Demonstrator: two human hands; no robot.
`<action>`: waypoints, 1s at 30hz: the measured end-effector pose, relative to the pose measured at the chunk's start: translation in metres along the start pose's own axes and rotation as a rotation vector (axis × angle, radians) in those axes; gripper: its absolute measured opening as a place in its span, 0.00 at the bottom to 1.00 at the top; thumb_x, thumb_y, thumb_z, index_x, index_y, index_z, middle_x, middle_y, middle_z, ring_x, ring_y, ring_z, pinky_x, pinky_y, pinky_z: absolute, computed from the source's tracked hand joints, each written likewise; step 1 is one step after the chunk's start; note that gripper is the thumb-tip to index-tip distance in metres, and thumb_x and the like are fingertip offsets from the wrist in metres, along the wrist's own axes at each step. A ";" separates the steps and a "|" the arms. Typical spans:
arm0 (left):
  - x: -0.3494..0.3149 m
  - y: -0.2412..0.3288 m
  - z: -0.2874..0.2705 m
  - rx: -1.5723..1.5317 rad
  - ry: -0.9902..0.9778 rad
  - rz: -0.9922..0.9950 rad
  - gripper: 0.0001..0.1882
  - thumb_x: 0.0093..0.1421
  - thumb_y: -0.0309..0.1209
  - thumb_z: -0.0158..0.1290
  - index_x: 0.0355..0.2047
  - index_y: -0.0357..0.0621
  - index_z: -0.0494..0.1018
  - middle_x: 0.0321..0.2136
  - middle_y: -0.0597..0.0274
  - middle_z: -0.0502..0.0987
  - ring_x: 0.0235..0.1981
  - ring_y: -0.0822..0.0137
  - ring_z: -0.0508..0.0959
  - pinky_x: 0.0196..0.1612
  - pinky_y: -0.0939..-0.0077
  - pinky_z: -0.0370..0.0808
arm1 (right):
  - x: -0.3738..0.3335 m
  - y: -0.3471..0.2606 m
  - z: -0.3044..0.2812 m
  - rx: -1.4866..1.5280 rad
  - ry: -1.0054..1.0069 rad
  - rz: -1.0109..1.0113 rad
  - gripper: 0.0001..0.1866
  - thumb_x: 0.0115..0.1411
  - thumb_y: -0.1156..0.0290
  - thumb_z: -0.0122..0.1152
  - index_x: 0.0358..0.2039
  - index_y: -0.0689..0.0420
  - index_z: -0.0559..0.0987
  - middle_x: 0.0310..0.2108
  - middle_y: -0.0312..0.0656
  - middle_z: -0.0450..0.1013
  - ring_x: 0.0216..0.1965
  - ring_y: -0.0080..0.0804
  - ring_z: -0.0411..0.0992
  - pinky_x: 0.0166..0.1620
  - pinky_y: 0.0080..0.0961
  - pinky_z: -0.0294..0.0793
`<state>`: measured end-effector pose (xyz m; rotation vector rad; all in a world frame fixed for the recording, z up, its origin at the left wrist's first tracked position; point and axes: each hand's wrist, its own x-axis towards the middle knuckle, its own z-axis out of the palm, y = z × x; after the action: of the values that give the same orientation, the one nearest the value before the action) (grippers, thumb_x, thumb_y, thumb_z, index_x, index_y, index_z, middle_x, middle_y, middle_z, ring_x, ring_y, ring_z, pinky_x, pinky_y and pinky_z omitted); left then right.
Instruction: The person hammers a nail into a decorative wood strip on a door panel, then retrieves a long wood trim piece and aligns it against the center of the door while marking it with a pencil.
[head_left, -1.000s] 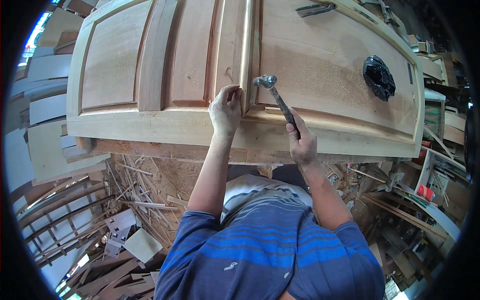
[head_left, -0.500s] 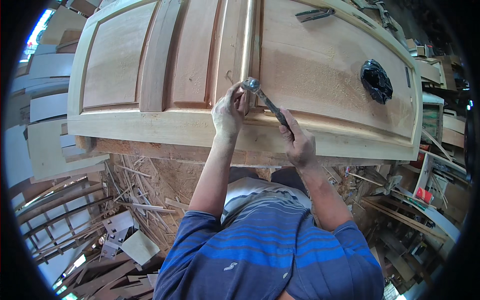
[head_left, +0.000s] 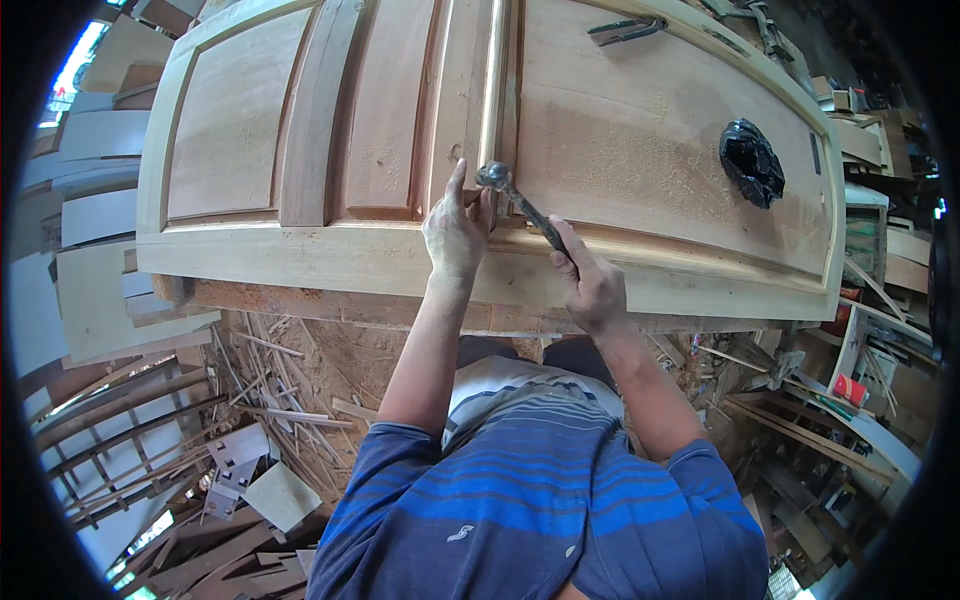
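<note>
Head view: since 0.5 s ago, the hammer (head_left: 522,205), gripped in the right hand (head_left: 593,285), is hardly moved, near centre frame. The left hand (head_left: 457,225) is pinched at the moulding strip (head_left: 490,90); whatever it pinches is hidden.

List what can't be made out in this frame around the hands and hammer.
Head view only:
- Whatever the left hand pinches by the moulding: hidden by its fingers and the hammer head.
- The hammer's handle end: wrapped inside the right hand.
- The black bag: contents not visible.
- The door: far end cut off by the top edge.
- Metal tool near the top: too small to identify.
</note>
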<state>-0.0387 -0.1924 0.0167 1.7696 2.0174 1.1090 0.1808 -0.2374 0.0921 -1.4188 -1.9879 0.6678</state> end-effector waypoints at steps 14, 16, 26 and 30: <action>-0.001 -0.002 0.001 0.023 -0.002 0.014 0.36 0.63 0.30 0.65 0.71 0.47 0.65 0.30 0.61 0.85 0.30 0.59 0.85 0.36 0.62 0.81 | 0.007 -0.009 -0.008 -0.185 -0.099 0.016 0.25 0.74 0.63 0.59 0.70 0.46 0.73 0.27 0.48 0.80 0.26 0.47 0.81 0.29 0.45 0.77; 0.001 -0.002 0.002 -0.022 0.002 0.018 0.37 0.64 0.30 0.65 0.71 0.48 0.65 0.30 0.61 0.85 0.30 0.60 0.85 0.36 0.62 0.81 | 0.006 -0.013 -0.007 0.026 0.064 -0.054 0.25 0.75 0.61 0.57 0.70 0.45 0.73 0.25 0.47 0.79 0.25 0.48 0.80 0.28 0.45 0.77; -0.002 -0.001 0.001 -0.054 0.016 0.035 0.37 0.63 0.29 0.65 0.72 0.48 0.64 0.28 0.62 0.83 0.29 0.60 0.84 0.36 0.61 0.81 | 0.004 -0.012 -0.005 0.063 0.091 -0.044 0.24 0.74 0.62 0.57 0.70 0.43 0.73 0.26 0.48 0.79 0.27 0.49 0.81 0.30 0.47 0.78; -0.003 0.000 -0.002 0.007 0.000 0.013 0.37 0.64 0.30 0.64 0.71 0.48 0.64 0.28 0.63 0.83 0.29 0.59 0.84 0.36 0.61 0.81 | 0.005 -0.009 -0.009 -0.162 -0.117 0.058 0.25 0.74 0.62 0.58 0.70 0.44 0.73 0.27 0.49 0.79 0.27 0.49 0.81 0.31 0.47 0.77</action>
<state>-0.0395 -0.1965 0.0171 1.7884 2.0147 1.1072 0.1801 -0.2345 0.1057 -1.5699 -2.1399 0.6407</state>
